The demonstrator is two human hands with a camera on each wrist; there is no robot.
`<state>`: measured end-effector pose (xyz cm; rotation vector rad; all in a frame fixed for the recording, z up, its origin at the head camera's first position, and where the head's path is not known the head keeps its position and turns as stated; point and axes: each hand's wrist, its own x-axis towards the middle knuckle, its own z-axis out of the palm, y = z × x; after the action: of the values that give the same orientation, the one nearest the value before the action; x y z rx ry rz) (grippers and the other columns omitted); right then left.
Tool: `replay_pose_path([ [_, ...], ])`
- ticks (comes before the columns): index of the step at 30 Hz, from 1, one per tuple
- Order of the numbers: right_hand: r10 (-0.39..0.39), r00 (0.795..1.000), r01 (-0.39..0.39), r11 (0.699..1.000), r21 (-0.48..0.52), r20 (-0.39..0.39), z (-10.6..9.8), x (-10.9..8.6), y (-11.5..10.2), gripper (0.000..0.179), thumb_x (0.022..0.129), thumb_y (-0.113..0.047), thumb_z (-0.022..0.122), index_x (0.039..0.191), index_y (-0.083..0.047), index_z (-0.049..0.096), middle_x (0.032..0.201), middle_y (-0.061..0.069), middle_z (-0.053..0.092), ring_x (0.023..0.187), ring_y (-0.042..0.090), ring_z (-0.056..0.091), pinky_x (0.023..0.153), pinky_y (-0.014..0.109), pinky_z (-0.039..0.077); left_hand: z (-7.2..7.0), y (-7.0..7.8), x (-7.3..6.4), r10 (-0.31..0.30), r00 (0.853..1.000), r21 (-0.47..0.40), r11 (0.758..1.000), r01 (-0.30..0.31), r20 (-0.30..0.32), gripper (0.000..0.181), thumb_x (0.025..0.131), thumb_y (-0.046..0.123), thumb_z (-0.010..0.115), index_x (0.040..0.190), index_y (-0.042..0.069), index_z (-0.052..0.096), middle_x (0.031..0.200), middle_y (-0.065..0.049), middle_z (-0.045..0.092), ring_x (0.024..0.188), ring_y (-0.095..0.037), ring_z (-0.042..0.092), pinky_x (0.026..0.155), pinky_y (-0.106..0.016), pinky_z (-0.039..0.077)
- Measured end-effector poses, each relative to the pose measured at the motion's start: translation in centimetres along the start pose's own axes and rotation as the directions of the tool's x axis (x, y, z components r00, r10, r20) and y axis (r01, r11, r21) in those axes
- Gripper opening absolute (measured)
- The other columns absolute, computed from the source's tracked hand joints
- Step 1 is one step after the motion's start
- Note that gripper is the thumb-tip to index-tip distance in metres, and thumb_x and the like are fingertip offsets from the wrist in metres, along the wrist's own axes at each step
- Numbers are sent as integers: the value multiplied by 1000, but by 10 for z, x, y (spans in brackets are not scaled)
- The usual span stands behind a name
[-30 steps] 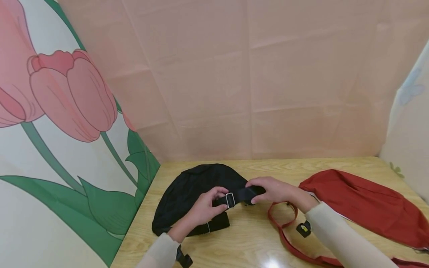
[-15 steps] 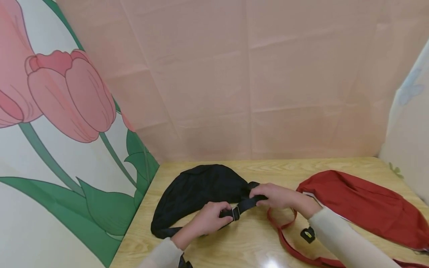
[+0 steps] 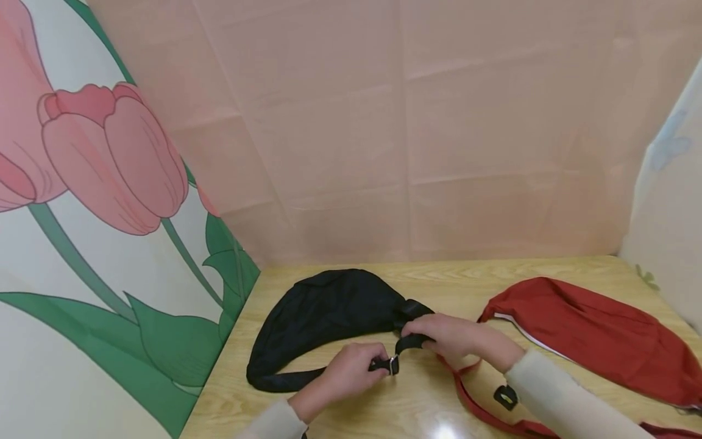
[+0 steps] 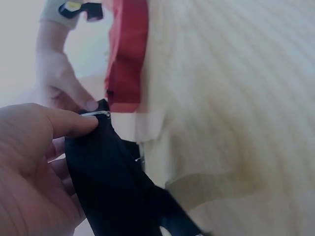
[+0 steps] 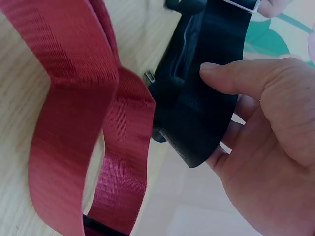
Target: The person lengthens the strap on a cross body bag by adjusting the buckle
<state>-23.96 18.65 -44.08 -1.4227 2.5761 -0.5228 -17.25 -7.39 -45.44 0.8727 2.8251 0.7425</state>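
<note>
now the left hand (image 3: pixel 353 370) pinches the black strap (image 4: pixel 106 177) just by its metal slider (image 3: pixel 392 366), the right hand (image 3: pixel 452 338) grips that strap farther along, and the black bag (image 3: pixel 329 311) lies beyond them on the wooden table (image 3: pixel 406 402), left of the red bag (image 3: pixel 598 341)

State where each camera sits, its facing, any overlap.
Head: on the head, facing forward-down at table, black bag, red bag; shows left hand, right hand, sleeves.
Left wrist: on that wrist, facing black strap; left hand close, right hand and sleeve beyond.
Right wrist: on that wrist, facing black strap and red strap; right hand close, bit of left, top edge.
Shared by both wrists: black strap.
</note>
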Motion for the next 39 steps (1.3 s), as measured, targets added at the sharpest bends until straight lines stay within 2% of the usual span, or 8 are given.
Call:
replay_pose_path([
  [3,-8,1000,8,1000,-2,28,4,0,-4,38,94,-4,68,121,-30,62,115,-10,64,109,12,60,95,41,51,5,-1,-3,19,1000,15,1000,-20,14,8,91,20,77,94,22,69,85,17,66,68,4,50,63,-17,43],
  [9,-41,998,42,999,-6,57,11,0,-14,37,93,-2,69,120,-27,65,109,-11,65,99,8,58,87,35,51,15,-3,-8,38,998,60,997,-41,48,9,91,19,76,90,23,68,83,19,65,70,7,50,65,-16,43],
  [14,-104,992,108,992,-59,68,18,2,-24,33,92,-5,71,117,-26,66,111,-13,66,101,8,59,89,36,50,19,-5,-12,17,998,76,997,-21,57,9,89,21,77,89,23,68,80,19,65,69,6,51,65,-18,43],
  [19,-145,982,155,985,-77,121,27,4,-36,29,91,-16,74,117,-24,66,109,-11,65,100,6,56,89,31,49,22,-7,-17,-9,996,79,997,2,91,10,88,23,78,88,25,69,79,20,64,70,6,54,67,-20,45],
  [25,-91,984,95,995,-26,150,40,3,-49,29,91,-42,73,114,-26,66,101,-11,59,92,3,52,82,26,47,27,-6,-22,-34,993,35,999,30,117,10,89,26,78,88,25,69,80,21,64,73,6,55,68,-19,45],
  [28,-50,984,54,998,-23,169,48,3,-53,30,92,-49,70,112,-28,64,98,-12,57,87,2,52,77,26,47,29,-5,-24,-32,992,15,999,31,123,9,89,26,78,88,24,69,79,21,62,73,7,54,68,-18,44],
  [35,-19,987,29,998,-56,162,59,3,-54,15,97,-41,65,109,-32,64,93,-14,53,80,2,49,70,25,44,29,-5,-23,-3,987,-8,1000,4,160,10,91,27,77,90,24,67,80,21,60,71,7,50,67,-16,43],
  [39,-40,989,52,996,-76,144,63,1,-55,14,98,-40,65,109,-32,65,93,-14,54,80,2,51,68,25,45,19,-4,-18,12,982,-17,1000,-9,188,9,93,26,75,92,24,67,80,21,59,71,7,51,67,-16,44],
])
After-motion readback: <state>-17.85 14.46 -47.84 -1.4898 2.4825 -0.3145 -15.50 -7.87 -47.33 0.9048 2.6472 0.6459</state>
